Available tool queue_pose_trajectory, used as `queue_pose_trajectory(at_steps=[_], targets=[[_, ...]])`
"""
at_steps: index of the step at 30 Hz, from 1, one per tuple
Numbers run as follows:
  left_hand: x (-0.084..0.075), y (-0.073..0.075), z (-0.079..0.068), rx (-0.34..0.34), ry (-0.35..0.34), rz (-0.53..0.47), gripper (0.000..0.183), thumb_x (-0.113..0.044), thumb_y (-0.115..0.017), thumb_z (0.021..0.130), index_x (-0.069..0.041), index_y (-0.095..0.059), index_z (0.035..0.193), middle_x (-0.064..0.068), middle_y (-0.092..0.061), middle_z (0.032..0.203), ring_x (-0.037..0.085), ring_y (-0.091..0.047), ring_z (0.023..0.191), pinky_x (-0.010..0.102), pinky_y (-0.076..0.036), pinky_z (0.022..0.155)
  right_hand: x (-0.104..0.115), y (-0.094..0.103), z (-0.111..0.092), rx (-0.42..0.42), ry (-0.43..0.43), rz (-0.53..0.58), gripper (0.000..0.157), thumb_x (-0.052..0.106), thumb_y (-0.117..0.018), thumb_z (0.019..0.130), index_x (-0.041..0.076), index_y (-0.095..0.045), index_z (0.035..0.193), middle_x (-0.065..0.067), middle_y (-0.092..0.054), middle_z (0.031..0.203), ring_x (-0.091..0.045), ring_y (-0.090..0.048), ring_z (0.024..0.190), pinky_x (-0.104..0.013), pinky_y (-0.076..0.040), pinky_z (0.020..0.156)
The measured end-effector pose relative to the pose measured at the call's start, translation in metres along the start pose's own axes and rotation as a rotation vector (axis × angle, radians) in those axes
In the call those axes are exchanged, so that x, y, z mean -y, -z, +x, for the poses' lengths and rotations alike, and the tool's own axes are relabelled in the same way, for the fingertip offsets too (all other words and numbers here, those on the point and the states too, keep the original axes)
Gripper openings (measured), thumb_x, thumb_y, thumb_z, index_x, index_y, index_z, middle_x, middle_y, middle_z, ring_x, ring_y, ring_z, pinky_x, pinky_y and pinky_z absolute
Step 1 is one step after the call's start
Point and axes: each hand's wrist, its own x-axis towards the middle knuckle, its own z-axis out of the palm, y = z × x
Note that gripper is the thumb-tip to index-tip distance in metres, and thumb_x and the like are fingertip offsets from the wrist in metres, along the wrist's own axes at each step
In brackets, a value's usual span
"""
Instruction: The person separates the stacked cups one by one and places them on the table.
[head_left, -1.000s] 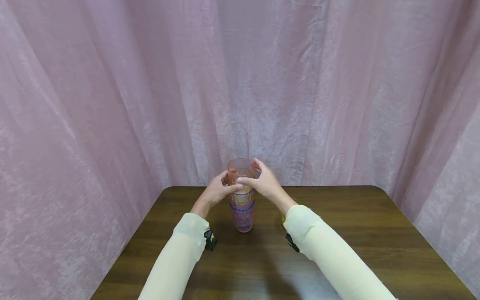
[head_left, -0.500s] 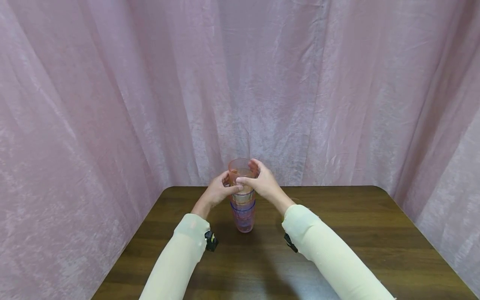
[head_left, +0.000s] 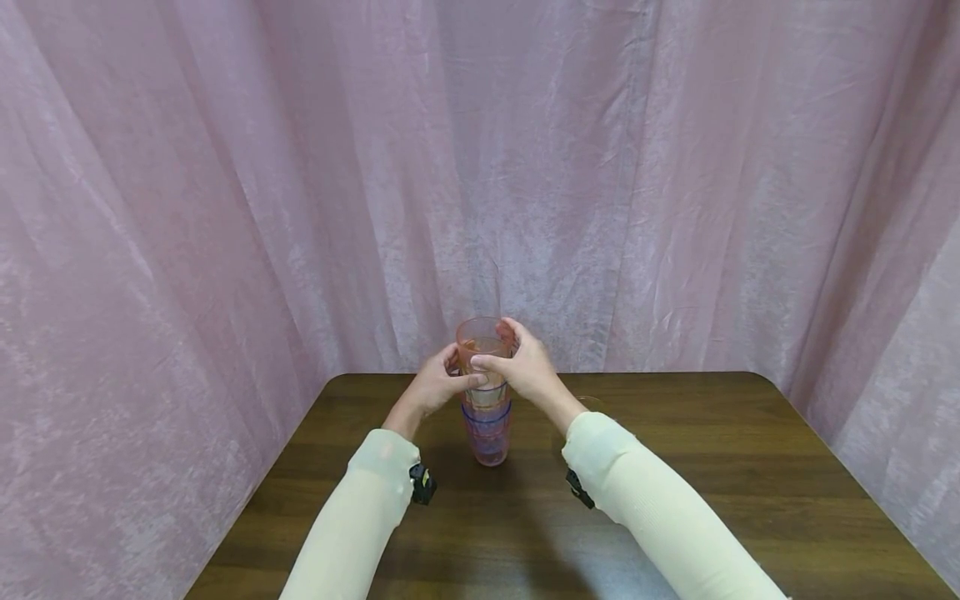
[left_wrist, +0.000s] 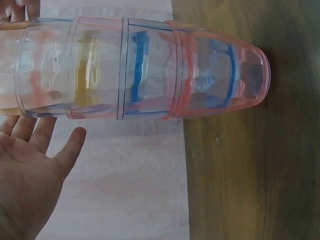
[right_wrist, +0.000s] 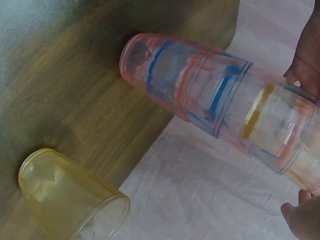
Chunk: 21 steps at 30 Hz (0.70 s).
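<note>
Up at the top of the stack (head_left: 489, 425), two hands meet, one on either side! The left hand (head_left: 433, 383) has its fingers reaching behind the cups, easy and loose, with the thumb spread out in front. Across from it the right hand (head_left: 530, 367) wraps about the orange top cup (head_left: 468, 340), thumb to the front, though whether it truly grips or only steadies, I can't tell.

And the stack stands upright on the bench (head_left: 720, 483), toward the far edge, a touch nearer the left edge than the right. See-through cups, one nested in another: a pink cup (left_wrist: 252, 85) at the foot, a blue rim (left_wrist: 123, 70) partway up, orange on top.

To the right, a yellow cup (right_wrist: 62, 195) stands on its own, mouth up, well apart from the stack; from the head view the right forearm hides most of it. Pale sleeves (head_left: 341, 517) cover both arms, a small black device (head_left: 422, 485) sits under the left wrist, and beyond the far edge hangs a pink curtain (head_left: 300, 208).
</note>
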Motion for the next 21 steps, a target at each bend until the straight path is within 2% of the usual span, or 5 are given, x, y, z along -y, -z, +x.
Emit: queue_pose_trajectory(at_steps=[9, 21], targets=[[0.001, 0.0, 0.0, 0.01, -0.005, 0.009, 0.066, -0.016, -0.077, 0.088, -0.009, -0.045, 0.146, 0.012, -0.055, 0.141, 0.03, -0.051, 0.13, 0.047, -0.045, 0.104, 0.003, -0.002, 0.0, -0.051, 0.032, 0.018, 0.094, 0.035, -0.083, 0.082, 0.006, -0.03, 0.154, -0.008, -0.044, 0.151, -0.024, -0.038, 0.14, -0.04, -0.034, 0.113], [0.002, 0.001, -0.001, 0.007, 0.004, 0.043, 0.071, -0.017, -0.076, 0.088, -0.007, -0.04, 0.149, 0.014, -0.05, 0.146, 0.034, -0.045, 0.135, 0.052, -0.042, 0.106, 0.015, 0.0, -0.002, -0.063, 0.082, 0.072, 0.094, 0.034, -0.084, 0.081, 0.008, -0.031, 0.154, -0.009, -0.043, 0.152, -0.029, -0.039, 0.14, -0.044, -0.034, 0.114]])
